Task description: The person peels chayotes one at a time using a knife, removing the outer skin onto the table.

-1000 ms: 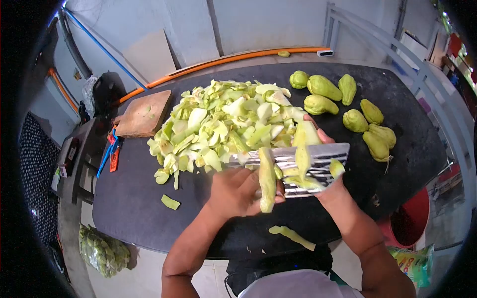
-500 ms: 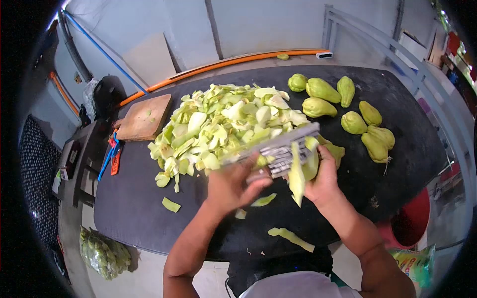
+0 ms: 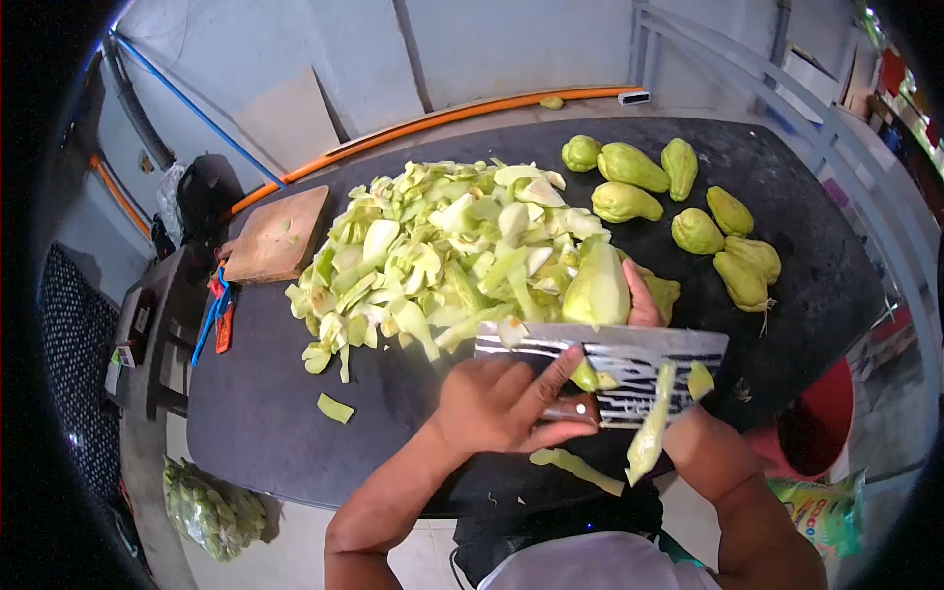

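On the floor beyond the table's left edge sits a clear bag of green produce (image 3: 211,506). At the table's (image 3: 256,393) far left corner lies a wooden board (image 3: 280,234), a blue-handled tool (image 3: 211,317) just beside it. A broad pile of peelings (image 3: 433,246) fills the middle, reaching towards the far edge; one loose peel (image 3: 335,408) lies apart, nearer the left edge. The left hand (image 3: 501,403) is closed round the handle of a cleaver (image 3: 639,340), a long strip of peel (image 3: 649,433) crossing its blade. Just above the blade, against the pile, is a partly peeled chayote (image 3: 598,285), the right hand's (image 3: 644,298) fingers at its right side; the blade hides most of that hand, so its full grip cannot be told. Whole chayotes (image 3: 629,167) cluster towards the far right corner. A red bucket (image 3: 811,423) stands beyond the right edge.

Half a second ago the blade slanted up to the right; now it lies nearer level, lower and further right.
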Action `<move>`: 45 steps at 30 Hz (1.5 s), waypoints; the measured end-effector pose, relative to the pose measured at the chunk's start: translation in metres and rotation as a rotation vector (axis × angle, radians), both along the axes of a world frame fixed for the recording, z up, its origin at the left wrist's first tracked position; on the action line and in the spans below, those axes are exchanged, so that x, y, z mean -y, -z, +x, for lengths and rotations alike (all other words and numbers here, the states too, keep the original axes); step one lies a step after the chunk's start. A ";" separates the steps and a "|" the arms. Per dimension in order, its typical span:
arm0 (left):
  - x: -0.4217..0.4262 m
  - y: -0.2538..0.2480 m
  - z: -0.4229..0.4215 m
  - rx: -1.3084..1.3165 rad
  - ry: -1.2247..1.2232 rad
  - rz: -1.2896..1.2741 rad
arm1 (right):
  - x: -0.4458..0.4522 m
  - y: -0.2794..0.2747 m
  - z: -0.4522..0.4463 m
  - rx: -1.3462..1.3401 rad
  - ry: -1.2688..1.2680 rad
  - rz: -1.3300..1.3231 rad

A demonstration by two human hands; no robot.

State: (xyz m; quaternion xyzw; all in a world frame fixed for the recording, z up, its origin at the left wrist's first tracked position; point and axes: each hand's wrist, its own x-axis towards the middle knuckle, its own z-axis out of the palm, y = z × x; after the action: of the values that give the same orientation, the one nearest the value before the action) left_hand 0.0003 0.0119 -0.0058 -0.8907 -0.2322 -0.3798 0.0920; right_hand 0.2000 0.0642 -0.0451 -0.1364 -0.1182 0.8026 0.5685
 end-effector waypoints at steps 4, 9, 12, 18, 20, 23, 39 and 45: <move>-0.015 0.007 -0.018 0.012 -0.102 0.012 | 0.012 -0.013 -0.003 0.110 -0.022 0.035; -0.015 0.006 -0.025 0.038 -0.082 -0.057 | 0.011 -0.013 -0.003 0.205 0.090 -0.036; -0.017 0.003 -0.029 0.050 -0.066 -0.084 | 0.012 -0.016 -0.002 0.235 0.093 -0.033; -0.014 0.000 -0.026 0.061 -0.057 -0.111 | 0.010 -0.021 -0.008 0.217 0.098 0.019; -0.018 0.007 -0.031 0.082 -0.057 -0.123 | 0.014 -0.018 -0.005 0.365 0.145 0.066; -0.014 0.002 -0.033 0.059 -0.083 -0.167 | 0.015 -0.015 -0.002 0.332 0.108 0.108; -0.030 0.023 -0.032 0.154 -0.216 -0.283 | 0.012 -0.015 -0.001 0.028 0.069 -0.060; -0.007 0.006 -0.006 0.072 -0.030 -0.072 | 0.013 -0.020 0.002 -0.083 0.050 -0.029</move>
State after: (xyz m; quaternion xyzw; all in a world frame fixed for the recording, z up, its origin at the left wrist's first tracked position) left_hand -0.0060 0.0189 -0.0120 -0.8756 -0.2620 -0.4018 0.0570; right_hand 0.2020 0.0509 -0.0255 -0.1139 -0.0795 0.7947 0.5909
